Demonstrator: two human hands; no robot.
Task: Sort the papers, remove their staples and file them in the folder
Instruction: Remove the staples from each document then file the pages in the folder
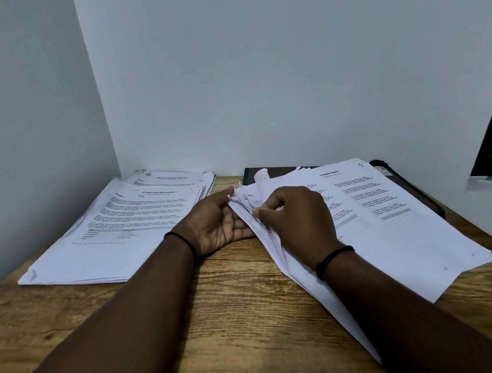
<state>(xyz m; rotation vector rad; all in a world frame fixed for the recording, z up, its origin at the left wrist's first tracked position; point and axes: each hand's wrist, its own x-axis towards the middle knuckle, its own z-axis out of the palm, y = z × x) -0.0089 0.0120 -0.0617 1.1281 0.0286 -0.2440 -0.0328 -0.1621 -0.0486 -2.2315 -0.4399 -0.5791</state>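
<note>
We see a wood desk (239,307) in a white corner; top sheet reads "Health Report"; left hand (216,222) flat under papers (386,229), right hand (293,217) pinching them.

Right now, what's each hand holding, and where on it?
Both hold the right stack at its left edge: left hand cups under it, right hand pinches sheets on top.
</note>
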